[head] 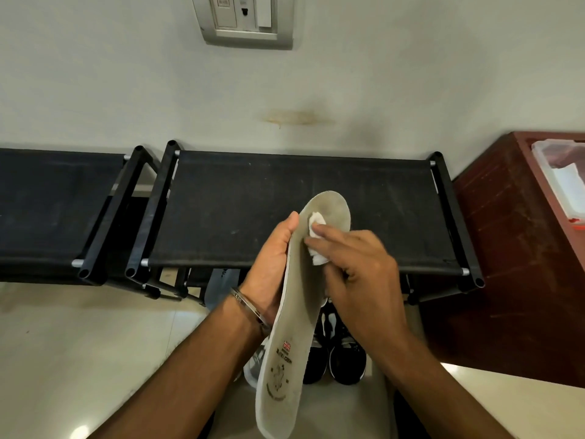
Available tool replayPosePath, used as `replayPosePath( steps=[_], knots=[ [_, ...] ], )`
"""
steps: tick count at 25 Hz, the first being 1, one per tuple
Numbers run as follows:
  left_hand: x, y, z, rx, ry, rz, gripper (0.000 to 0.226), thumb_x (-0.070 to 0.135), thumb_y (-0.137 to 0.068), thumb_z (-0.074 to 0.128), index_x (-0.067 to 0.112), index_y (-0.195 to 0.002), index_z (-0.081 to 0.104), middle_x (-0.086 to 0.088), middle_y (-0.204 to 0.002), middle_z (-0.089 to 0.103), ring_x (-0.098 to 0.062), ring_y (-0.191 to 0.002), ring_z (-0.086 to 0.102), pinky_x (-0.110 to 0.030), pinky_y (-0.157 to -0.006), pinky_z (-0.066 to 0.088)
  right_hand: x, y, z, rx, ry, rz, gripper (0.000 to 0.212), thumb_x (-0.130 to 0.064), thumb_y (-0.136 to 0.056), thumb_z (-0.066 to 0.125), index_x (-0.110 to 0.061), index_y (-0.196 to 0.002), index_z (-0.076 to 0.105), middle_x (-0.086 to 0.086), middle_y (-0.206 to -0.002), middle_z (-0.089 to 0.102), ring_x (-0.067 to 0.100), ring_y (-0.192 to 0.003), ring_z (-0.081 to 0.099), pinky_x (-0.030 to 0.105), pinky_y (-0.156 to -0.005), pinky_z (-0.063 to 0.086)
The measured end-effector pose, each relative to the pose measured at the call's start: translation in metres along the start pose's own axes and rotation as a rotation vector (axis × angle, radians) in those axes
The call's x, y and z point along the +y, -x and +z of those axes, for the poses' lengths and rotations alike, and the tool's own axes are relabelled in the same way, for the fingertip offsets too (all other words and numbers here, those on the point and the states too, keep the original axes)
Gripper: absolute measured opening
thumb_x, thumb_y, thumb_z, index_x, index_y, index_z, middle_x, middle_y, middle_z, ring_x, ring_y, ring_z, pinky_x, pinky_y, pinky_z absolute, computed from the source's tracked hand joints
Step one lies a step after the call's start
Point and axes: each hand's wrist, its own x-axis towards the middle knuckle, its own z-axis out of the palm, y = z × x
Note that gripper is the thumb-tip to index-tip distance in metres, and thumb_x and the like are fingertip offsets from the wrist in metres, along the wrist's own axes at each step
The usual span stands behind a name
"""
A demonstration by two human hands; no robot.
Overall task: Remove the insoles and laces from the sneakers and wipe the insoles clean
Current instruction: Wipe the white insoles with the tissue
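- The person holds a pale insole [297, 312] up in the air, in front of the black fabric shelf [240, 213] of a shoe rack; nothing carries it but the hand.
- The left hand [272, 267] grips the insole along its left edge, near the middle, with the palm behind it and the thumb lying up the edge.
- The right hand [357, 267] presses a small white wipe [316, 239] with its fingers against the front part of the insole, where a grey, dirty area shows.
- So both hands are busy: the left one is closed around the insole, and the right one holds the wipe pinched under the fingertips.
- I think the insole is light and thin, and it bends easily; the heel end with the printed logo hangs free below the hands.
- Because it is soft, it is better to support it from behind just where the wipe pushes, otherwise it will fold away.
- The wipe looks thin and crumpled, so it may tear or roll up under hard rubbing.
- On the floor under the front edge of the shelf stand black sneakers [345, 362], partly hidden by the arms; I cannot tell whether their laces are out.
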Motion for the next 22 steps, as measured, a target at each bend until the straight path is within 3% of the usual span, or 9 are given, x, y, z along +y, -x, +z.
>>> replayPosePath(
  steps=[3,5,9,12,15,18,22],
  knots=[
    [0.002,0.001,0.000,-0.046,0.020,-0.009,0.068,0.061,-0.093,0.031,0.013,-0.095,0.079,-0.011,-0.103,0.073,-0.022,-0.088,0.071,-0.035,-0.087,0.053,0.000,0.003,0.006,-0.010,0.043,0.001,0.025,-0.010,-0.085,0.065,-0.015,-0.108,0.075,-0.002,-0.125,0.067,0.012,-0.106,0.060,0.011,-0.093,0.045],
    [0.003,0.001,-0.001,-0.042,0.045,-0.006,0.068,0.060,-0.094,0.031,0.010,-0.099,0.077,-0.013,-0.105,0.073,-0.023,-0.090,0.072,-0.035,-0.081,0.057,-0.003,0.005,0.007,0.001,0.039,0.029,0.024,-0.007,-0.085,0.068,-0.014,-0.107,0.075,0.000,-0.126,0.066,0.013,-0.104,0.061,0.009,-0.092,0.043],
    [0.002,0.000,-0.003,-0.031,0.042,-0.005,0.072,0.064,-0.093,0.033,0.010,-0.135,0.055,-0.017,-0.133,0.059,-0.030,-0.125,0.055,-0.044,-0.108,0.041,-0.002,0.006,0.006,-0.047,-0.007,0.028,0.025,-0.006,-0.087,0.069,-0.014,-0.110,0.074,0.002,-0.123,0.068,0.010,-0.100,0.062,0.016,-0.087,0.053],
    [0.002,-0.001,-0.003,-0.012,0.031,0.015,0.066,0.062,-0.094,0.031,0.013,-0.128,0.061,-0.013,-0.124,0.066,-0.027,-0.112,0.062,-0.043,-0.101,0.045,-0.004,0.005,0.002,-0.053,-0.076,0.182,0.017,-0.010,-0.092,0.065,-0.020,-0.104,0.071,0.001,-0.105,0.063,0.003,-0.082,0.060,0.010,-0.071,0.053],
    [0.004,0.001,-0.002,-0.024,0.062,0.009,0.068,0.062,-0.094,0.030,0.013,-0.130,0.059,-0.013,-0.127,0.064,-0.028,-0.117,0.061,-0.042,-0.102,0.044,-0.007,0.008,0.004,-0.144,-0.072,0.127,0.015,-0.025,-0.095,0.056,-0.020,-0.100,0.069,-0.001,-0.110,0.062,-0.002,-0.085,0.054,0.004,-0.075,0.047],
    [0.002,0.003,0.001,-0.003,0.012,0.025,0.064,0.060,-0.094,0.031,0.014,-0.115,0.069,-0.012,-0.114,0.069,-0.026,-0.100,0.065,-0.040,-0.092,0.045,-0.001,0.002,0.001,-0.055,0.006,0.160,0.019,-0.018,-0.092,0.052,-0.017,-0.096,0.070,-0.001,-0.096,0.061,-0.001,-0.075,0.050,0.011,-0.069,0.049],
    [0.005,-0.001,-0.004,-0.006,0.075,0.007,0.072,0.062,-0.095,0.030,0.010,-0.141,0.048,-0.017,-0.139,0.054,-0.030,-0.132,0.048,-0.042,-0.113,0.034,-0.016,0.009,0.007,-0.173,-0.093,0.105,0.017,-0.027,-0.094,0.051,-0.022,-0.097,0.067,-0.001,-0.109,0.064,-0.001,-0.091,0.054,0.004,-0.080,0.045]
  ],
)
